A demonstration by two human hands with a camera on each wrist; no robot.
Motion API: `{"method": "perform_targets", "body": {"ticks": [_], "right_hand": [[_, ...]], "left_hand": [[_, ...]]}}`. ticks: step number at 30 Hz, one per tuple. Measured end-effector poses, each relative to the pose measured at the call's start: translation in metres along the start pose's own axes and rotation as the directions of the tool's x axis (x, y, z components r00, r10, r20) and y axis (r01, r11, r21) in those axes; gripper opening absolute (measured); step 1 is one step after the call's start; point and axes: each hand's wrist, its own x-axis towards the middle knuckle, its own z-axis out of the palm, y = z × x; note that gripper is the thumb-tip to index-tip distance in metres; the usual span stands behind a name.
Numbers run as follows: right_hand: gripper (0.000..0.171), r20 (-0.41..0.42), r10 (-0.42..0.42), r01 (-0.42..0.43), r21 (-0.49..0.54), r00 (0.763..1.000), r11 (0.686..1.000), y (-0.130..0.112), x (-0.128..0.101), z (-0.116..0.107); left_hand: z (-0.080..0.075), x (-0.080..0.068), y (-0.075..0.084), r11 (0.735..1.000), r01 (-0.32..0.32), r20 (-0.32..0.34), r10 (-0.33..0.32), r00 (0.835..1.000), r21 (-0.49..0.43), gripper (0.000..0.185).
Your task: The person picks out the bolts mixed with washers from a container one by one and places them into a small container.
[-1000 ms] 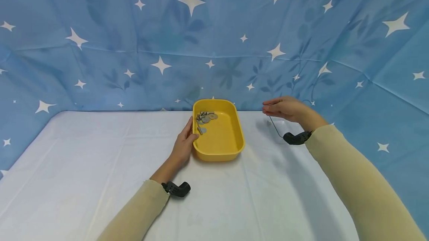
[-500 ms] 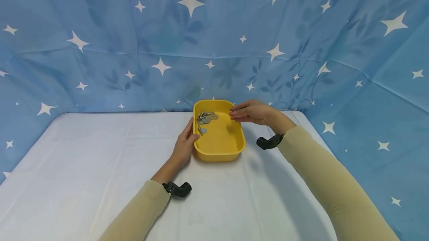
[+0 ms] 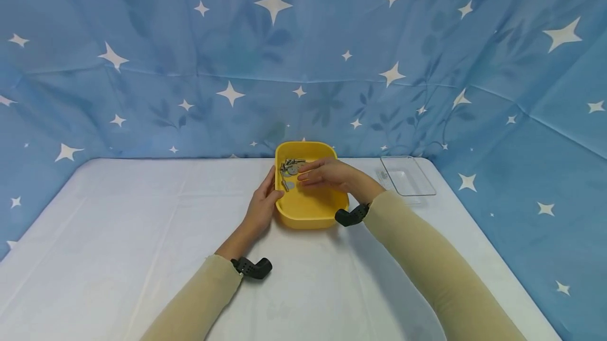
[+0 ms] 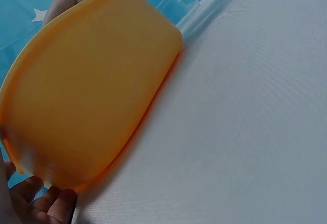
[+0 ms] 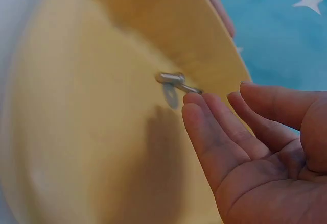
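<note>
A yellow plastic tray (image 3: pixel 308 206) sits at the table's back edge, holding several metal screws (image 3: pixel 284 175) and flat washers (image 3: pixel 291 185) along its left side. My left hand (image 3: pixel 258 208) grips the left wall, thumb over the rim and fingers on the outside. Inside the tray, my right hand (image 3: pixel 334 173) reaches in from the right with extended fingers, close to the hardware. In the right wrist view its thumb and fingers are spread apart with nothing between them, and the fingertips overlap a screw (image 5: pixel 171 78) and lie near a washer (image 5: pixel 171 96).
To the right of the tray, a clear plastic box (image 3: pixel 409 176) stands near the table's back right corner. White cloth (image 3: pixel 166 256) covers the table, and a blue star-patterned curtain (image 3: pixel 237 56) hangs right behind its back edge.
My right hand has moved left from over the clear box into the yellow tray, toward the screws and washers. The box has come into full view. My left hand keeps its grip.
</note>
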Motion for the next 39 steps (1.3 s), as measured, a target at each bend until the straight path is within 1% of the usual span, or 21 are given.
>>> {"method": "perform_targets", "body": {"ticks": [3, 8, 12, 16, 19, 22, 24, 28, 31, 39], "right_hand": [[0.045, -0.005, 0.008, -0.008, -0.010, 1.000, 1.000, 0.004, 0.005, 0.008], [0.041, -0.014, 0.007, -0.007, 0.013, 1.000, 1.000, 0.009, 0.013, 0.018], [0.039, -0.021, 0.004, -0.004, 0.001, 1.000, 1.000, 0.012, 0.019, 0.026], [0.038, -0.034, 0.009, -0.009, 0.009, 0.999, 1.000, 0.016, 0.023, 0.033], [0.038, -0.057, 0.010, -0.008, 0.029, 0.998, 1.000, 0.018, 0.025, 0.035], [0.038, -0.055, 0.009, -0.006, 0.044, 0.998, 0.999, 0.018, 0.029, 0.037], [0.038, -0.049, 0.018, -0.015, 0.057, 0.999, 0.998, 0.019, 0.031, 0.038], [0.038, -0.053, 0.033, -0.028, 0.095, 0.998, 0.995, 0.019, 0.033, 0.040], [0.039, -0.056, 0.030, -0.023, 0.118, 0.998, 0.993, 0.019, 0.034, 0.041], [0.039, -0.083, 0.006, 0.004, 0.122, 0.997, 0.992, 0.023, 0.037, 0.042]], "left_hand": [[-0.001, 0.001, -0.001, 1.000, 0.008, 0.011, -0.008, 1.000, 0.001, 0.071], [-0.001, 0.003, -0.003, 1.000, 0.009, 0.018, -0.009, 1.000, -0.002, 0.071], [-0.001, 0.002, -0.003, 1.000, 0.003, 0.010, -0.003, 1.000, -0.001, 0.071], [0.000, 0.001, -0.001, 1.000, -0.010, 0.021, 0.010, 1.000, -0.008, 0.071], [0.001, 0.001, 0.000, 1.000, -0.019, 0.030, 0.020, 0.999, -0.016, 0.071], [0.001, 0.001, 0.000, 0.999, -0.025, 0.019, 0.025, 0.999, -0.020, 0.071], [0.000, 0.000, 0.000, 0.999, -0.019, 0.011, 0.019, 1.000, -0.027, 0.071], [-0.001, 0.001, -0.001, 0.999, -0.015, 0.015, 0.015, 1.000, -0.035, 0.071], [-0.001, 0.001, 0.000, 0.999, -0.011, 0.012, 0.011, 1.000, -0.037, 0.071], [0.000, 0.000, -0.001, 0.999, -0.012, 0.014, 0.013, 1.000, -0.044, 0.071]]}}
